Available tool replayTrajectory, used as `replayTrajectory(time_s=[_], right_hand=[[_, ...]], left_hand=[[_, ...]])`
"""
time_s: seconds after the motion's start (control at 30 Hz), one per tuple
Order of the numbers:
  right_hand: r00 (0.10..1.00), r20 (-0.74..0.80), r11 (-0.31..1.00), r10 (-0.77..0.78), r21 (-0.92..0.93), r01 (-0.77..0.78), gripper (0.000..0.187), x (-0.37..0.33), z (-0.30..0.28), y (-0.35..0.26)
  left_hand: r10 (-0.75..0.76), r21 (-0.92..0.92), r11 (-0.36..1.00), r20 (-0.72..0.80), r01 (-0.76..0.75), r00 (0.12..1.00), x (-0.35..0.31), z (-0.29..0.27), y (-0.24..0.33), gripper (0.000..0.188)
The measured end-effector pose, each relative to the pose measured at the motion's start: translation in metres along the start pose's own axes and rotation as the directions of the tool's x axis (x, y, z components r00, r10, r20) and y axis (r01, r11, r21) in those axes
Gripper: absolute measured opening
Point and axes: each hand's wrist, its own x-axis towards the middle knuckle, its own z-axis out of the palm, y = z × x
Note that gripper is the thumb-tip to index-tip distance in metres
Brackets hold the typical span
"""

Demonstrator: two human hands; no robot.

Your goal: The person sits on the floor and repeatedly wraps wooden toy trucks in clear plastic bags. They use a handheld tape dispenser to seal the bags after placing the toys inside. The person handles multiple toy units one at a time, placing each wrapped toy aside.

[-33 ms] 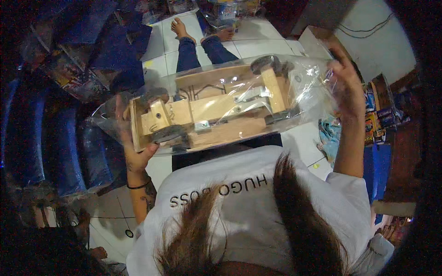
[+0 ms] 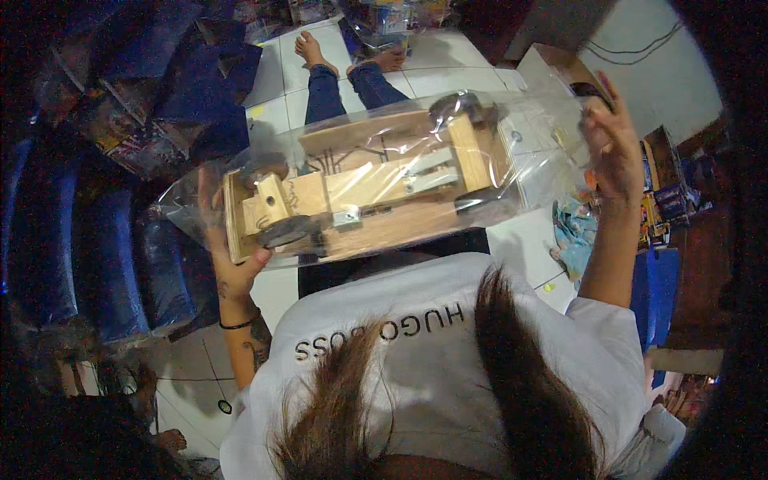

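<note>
A wooden toy truck (image 2: 384, 188) with black wheels lies inside a clear plastic bag (image 2: 536, 152), held above my lap. Its underside, with pale metal fittings, faces up toward me. My left hand (image 2: 232, 256) grips the truck's left end through the plastic, thumb on the near side and the other fingers partly hidden behind the bag. At the loose right end of the bag is my right hand (image 2: 614, 152). Its fingers are apart, with one pointing upward, next to the crinkled film.
Blue plastic-wrapped packs (image 2: 104, 248) line the left side. An open cardboard box (image 2: 552, 68) stands at the upper right, beyond my right hand. Colourful packages (image 2: 660, 208) and a light blue cloth (image 2: 574, 232) lie at the right. My legs (image 2: 324, 92) stretch over white floor tiles.
My right hand has shifted slightly right, and its fingers have spread from the bag's end. The truck has tilted a little. My left hand keeps its grip.
</note>
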Motion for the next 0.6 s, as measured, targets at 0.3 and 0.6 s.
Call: replayTrajectory(time_s=[0.3,0.6], right_hand=[[0.903,0.392,0.972,0.177,0.075,-0.223,0.05,-0.03,-0.013,0.046],[0.791,0.566,0.732,-0.234,0.638,-0.24,0.055,0.012,0.034,0.085]], left_hand=[[0.03,0.165,0.986,-0.136,-0.007,0.99,0.05,-0.013,0.022,0.05],[0.287,0.576,0.814,-0.503,0.069,0.815,0.061,-0.018,0.018,0.041]])
